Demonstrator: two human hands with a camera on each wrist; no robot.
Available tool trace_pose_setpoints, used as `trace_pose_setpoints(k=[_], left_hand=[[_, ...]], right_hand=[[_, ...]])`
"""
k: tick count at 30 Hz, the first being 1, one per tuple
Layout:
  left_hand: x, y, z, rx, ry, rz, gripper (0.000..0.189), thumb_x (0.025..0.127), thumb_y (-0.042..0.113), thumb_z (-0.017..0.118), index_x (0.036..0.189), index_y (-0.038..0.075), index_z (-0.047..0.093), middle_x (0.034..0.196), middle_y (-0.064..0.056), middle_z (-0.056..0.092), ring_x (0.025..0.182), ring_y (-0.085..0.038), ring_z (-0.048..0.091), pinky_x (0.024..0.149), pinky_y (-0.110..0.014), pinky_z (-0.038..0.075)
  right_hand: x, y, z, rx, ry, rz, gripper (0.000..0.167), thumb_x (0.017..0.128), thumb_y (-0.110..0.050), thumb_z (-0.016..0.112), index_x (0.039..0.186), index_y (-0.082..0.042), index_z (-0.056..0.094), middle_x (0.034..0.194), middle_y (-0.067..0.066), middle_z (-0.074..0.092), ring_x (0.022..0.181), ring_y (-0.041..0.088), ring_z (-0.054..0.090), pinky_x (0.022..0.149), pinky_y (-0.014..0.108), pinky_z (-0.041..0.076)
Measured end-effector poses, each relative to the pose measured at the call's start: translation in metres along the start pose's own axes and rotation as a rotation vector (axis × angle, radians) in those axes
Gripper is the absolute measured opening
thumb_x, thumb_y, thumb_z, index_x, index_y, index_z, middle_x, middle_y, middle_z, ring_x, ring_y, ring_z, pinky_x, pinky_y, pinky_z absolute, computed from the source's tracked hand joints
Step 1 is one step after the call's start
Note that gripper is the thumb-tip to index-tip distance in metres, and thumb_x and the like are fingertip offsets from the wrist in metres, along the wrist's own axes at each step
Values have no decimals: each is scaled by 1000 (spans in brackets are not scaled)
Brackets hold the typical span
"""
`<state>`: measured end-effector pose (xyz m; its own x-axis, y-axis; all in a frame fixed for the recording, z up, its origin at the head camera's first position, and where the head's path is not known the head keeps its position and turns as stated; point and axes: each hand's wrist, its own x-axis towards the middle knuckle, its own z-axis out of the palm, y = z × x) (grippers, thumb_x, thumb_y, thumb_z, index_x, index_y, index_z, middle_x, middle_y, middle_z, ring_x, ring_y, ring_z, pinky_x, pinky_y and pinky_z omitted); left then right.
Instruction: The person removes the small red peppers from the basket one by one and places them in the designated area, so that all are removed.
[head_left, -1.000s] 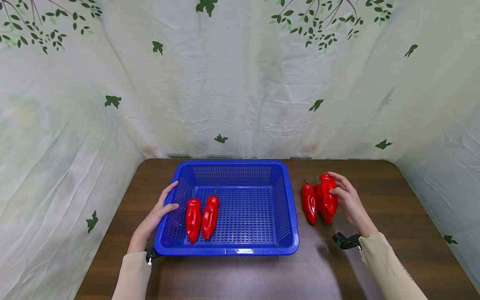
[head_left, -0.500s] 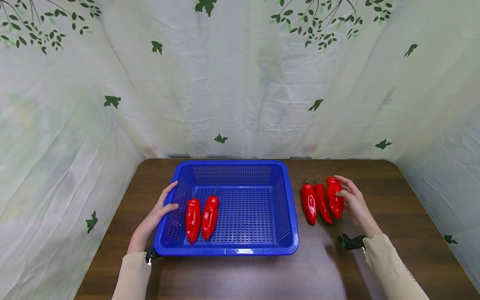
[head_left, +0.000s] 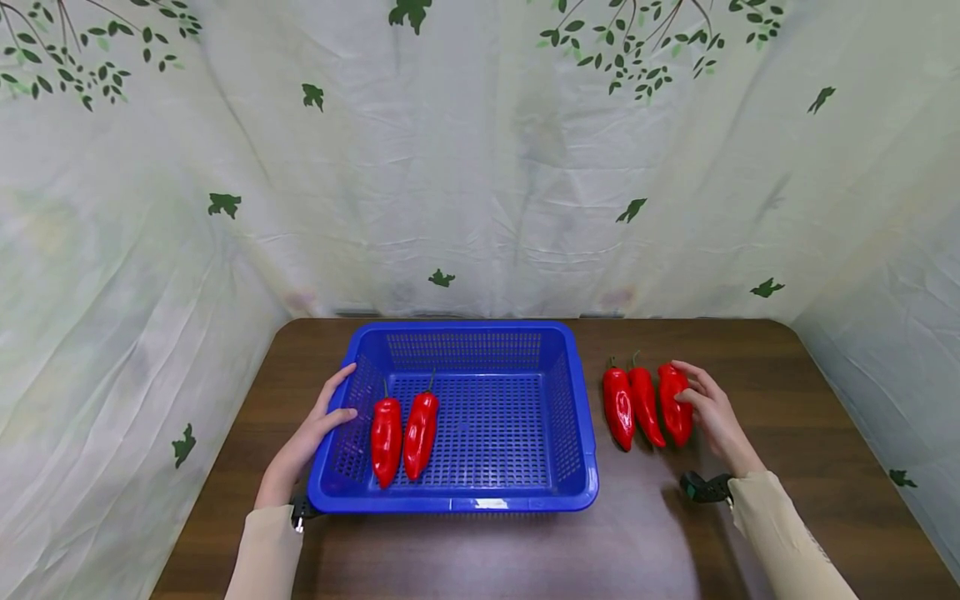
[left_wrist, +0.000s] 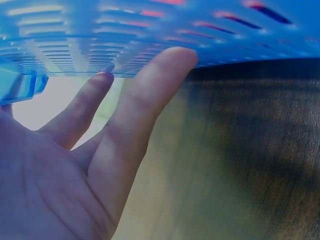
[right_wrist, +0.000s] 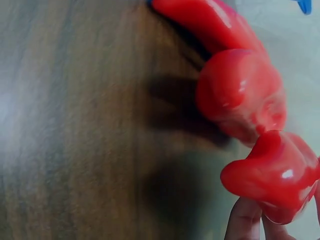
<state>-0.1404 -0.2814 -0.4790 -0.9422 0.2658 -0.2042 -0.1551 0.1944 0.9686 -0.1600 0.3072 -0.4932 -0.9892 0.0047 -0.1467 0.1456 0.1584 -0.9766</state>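
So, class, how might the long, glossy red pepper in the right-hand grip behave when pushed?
The glossy red pepper probably feels slippery, given its shiny skin. It looks fairly stiff, showing no sag in the right-hand grip. Its rounded, tapering body might roll unevenly.

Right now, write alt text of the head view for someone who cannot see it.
A right hand holds a red pepper beside two others on a wooden table, right of a blue basket. A left hand touches the basket's left side, and two more peppers lie inside. A leaf-patterned cloth hangs behind.
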Motion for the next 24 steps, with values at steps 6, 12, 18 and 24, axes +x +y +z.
trace_pose_setpoints(k=[6,12,18,24], left_hand=[[0,0,0,-4,-5,4,70,96,25,46,153,32,6,155,-18,-1,134,-55,16,89,-64,42],[1,-1,0,-40,-15,13,68,97,21,44,153,32,7,154,-18,1,133,-52,19,90,-61,43],[1,-1,0,-53,-15,10,67,97,20,43,153,32,8,154,-19,2,133,-52,21,91,-60,43],[1,-1,0,-44,-16,6,66,97,21,44,152,33,9,154,-18,2,134,-50,19,93,-60,41]], right_hand=[[2,6,-1,-67,6,23,51,98,-8,42,147,-6,28,138,23,35,95,8,49,73,24,51],[4,11,0,-129,16,7,51,96,-4,44,145,-2,31,137,27,35,88,5,49,66,24,50],[6,12,2,-189,6,-2,50,95,-4,45,144,-2,34,135,28,36,88,9,49,65,24,50],[5,9,6,-249,-3,-14,50,94,-4,46,144,-1,36,134,28,37,106,29,44,72,25,47]])
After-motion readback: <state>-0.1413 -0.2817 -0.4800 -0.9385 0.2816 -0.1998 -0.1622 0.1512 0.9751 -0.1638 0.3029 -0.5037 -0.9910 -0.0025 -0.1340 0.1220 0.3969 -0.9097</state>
